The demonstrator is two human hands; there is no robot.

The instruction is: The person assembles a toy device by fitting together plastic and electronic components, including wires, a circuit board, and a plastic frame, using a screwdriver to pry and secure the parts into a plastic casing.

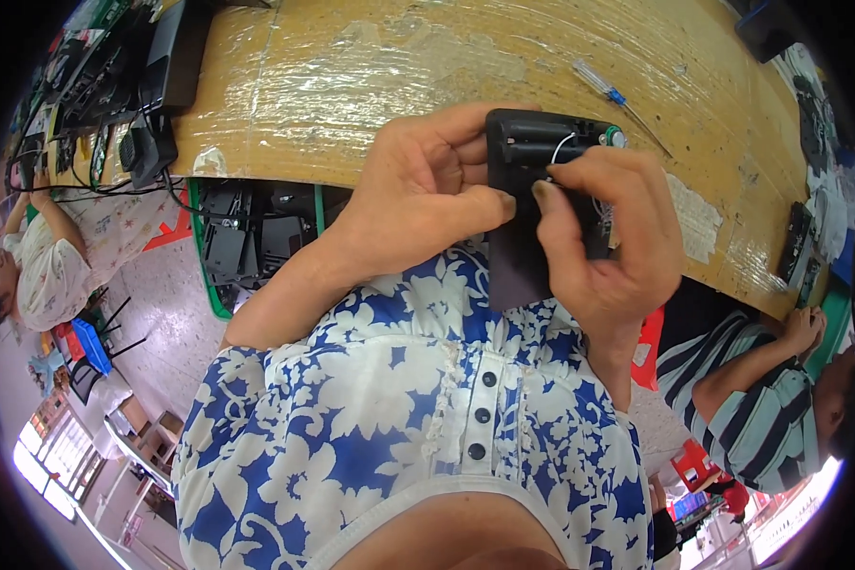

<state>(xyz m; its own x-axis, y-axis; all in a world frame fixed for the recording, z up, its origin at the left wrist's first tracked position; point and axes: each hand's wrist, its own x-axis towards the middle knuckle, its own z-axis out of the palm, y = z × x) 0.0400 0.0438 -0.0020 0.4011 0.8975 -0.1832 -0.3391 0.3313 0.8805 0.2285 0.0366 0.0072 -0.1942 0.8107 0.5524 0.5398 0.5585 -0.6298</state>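
Note:
My left hand (413, 195) grips the left edge of a black plastic casing (518, 233), with the thumb lying on its face and the fingers behind. Long hollows like battery slots run across the casing's upper part. A thin white wire (562, 144) curves over these slots down to the fingertips of my right hand (627, 228), where thumb and forefinger are pinched on it. At the casing's upper right corner sits a small round part with a green rim (615, 138). The right hand hides much of the casing's right side.
On the film-covered table (332, 76) lies a screwdriver (613, 95) with a clear and blue handle. A green crate (197, 252) of black plastic parts stands below the table's edge at left. Black devices and cables (147, 142) crowd the left end. Co-workers sit at both sides.

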